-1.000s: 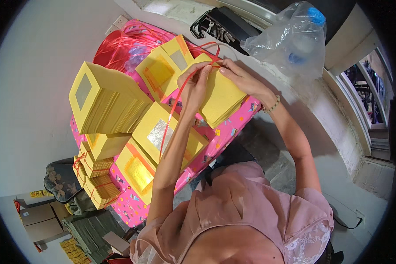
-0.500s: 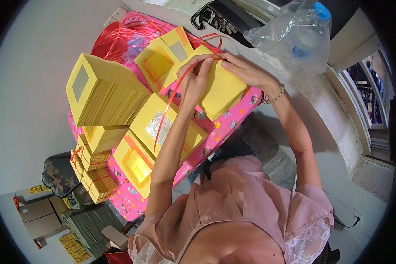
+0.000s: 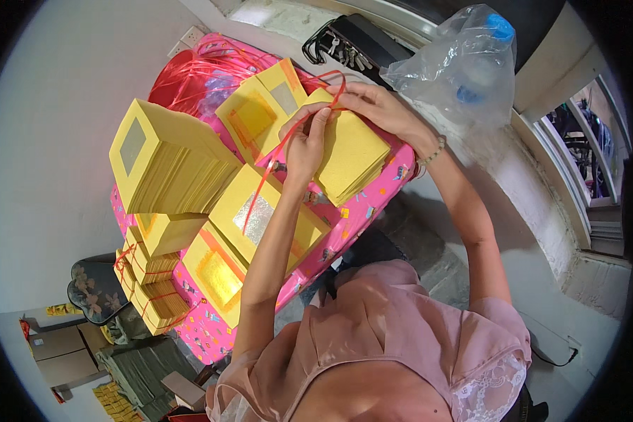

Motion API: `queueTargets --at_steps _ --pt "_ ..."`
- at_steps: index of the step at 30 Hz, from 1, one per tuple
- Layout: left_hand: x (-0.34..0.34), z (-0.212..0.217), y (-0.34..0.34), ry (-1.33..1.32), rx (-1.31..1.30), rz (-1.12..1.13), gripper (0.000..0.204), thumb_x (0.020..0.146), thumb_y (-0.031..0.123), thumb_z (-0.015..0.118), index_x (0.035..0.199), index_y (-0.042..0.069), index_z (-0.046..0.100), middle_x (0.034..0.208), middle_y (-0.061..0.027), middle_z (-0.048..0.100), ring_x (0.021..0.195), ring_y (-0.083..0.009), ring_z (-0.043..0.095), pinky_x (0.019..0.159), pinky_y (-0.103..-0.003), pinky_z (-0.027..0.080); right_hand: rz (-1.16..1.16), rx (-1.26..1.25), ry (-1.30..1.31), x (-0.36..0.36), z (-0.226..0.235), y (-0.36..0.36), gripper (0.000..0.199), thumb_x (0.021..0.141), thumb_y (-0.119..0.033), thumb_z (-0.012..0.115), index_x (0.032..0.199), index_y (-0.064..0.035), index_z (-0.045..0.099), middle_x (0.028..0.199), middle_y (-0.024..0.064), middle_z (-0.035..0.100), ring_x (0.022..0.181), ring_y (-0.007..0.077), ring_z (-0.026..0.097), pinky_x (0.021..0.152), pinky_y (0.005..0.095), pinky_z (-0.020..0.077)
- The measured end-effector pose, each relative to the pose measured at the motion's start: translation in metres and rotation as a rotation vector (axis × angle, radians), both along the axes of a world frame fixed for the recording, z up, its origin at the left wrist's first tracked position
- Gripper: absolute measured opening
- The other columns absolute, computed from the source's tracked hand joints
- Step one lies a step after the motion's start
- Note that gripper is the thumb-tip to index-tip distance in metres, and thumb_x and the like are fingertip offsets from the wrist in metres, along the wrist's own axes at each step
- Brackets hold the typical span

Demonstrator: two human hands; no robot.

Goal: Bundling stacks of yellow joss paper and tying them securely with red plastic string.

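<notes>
Both hands have edged closer over the yellow stack at the table's far edge; left hand and right hand pinch red string. Tying step; next: cinch knot

Part of the yellow paper stack under both hands' grip

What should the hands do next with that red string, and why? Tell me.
Probably pull the red string snug across the yellow paper stack: both the left hand and right hand pinch it at the stack's top edge, and it hangs loosely.
</notes>
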State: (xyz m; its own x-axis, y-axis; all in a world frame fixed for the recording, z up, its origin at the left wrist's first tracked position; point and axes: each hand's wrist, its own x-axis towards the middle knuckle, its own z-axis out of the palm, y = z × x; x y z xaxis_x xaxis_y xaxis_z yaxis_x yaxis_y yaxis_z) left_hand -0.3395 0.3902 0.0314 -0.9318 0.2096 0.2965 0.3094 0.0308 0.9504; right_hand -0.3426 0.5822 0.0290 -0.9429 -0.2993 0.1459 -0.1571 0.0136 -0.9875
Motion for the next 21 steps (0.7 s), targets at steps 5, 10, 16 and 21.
queueTargets --at_steps 5,10,16,21 --pt "0.0 0.002 -0.002 -0.037 -0.031 0.046 0.016 0.095 0.009 0.064 0.102 -0.002 0.071 0.088 -0.0083 0.073 0.082 -0.012 0.067 0.075 -0.025 0.052 -0.162 -0.116 0.027 -0.001 -0.007 -0.016 0.021 0.097 -0.023 0.064 0.098 -0.002 0.067 0.089 -0.0022 0.065 0.079 0.0053 0.056 0.071 0.0239 0.047" --pt "0.008 -0.001 -0.015 0.249 -0.235 0.114 0.011 0.091 0.009 0.067 0.096 0.002 0.074 0.094 -0.0101 0.073 0.09 -0.0212 0.069 0.083 -0.032 0.052 -0.507 -0.097 0.105 0.008 -0.037 -0.017 0.021 0.096 -0.022 0.064 0.093 -0.0008 0.065 0.081 0.0026 0.068 0.075 0.0074 0.059 0.069 0.0259 0.0475" --pt "0.016 -0.015 -0.025 0.347 -0.323 0.129 0.008 0.091 0.008 0.065 0.092 0.005 0.073 0.097 -0.0094 0.073 0.104 -0.0286 0.067 0.105 -0.047 0.039 -0.574 -0.011 0.019 0.012 -0.062 -0.011 0.023 0.096 -0.021 0.064 0.09 0.0007 0.063 0.082 0.0075 0.069 0.072 0.0105 0.062 0.068 0.0282 0.0479" --pt "0.022 -0.021 -0.037 0.3 -0.326 0.095 0.009 0.095 0.01 0.062 0.093 0.004 0.068 0.099 -0.0091 0.072 0.117 -0.0306 0.063 0.116 -0.052 0.027 -0.565 -0.104 -0.117 0.011 -0.077 -0.009 0.023 0.095 -0.021 0.064 0.09 0.0018 0.063 0.08 0.0052 0.068 0.071 0.0119 0.063 0.066 0.0284 0.0474"
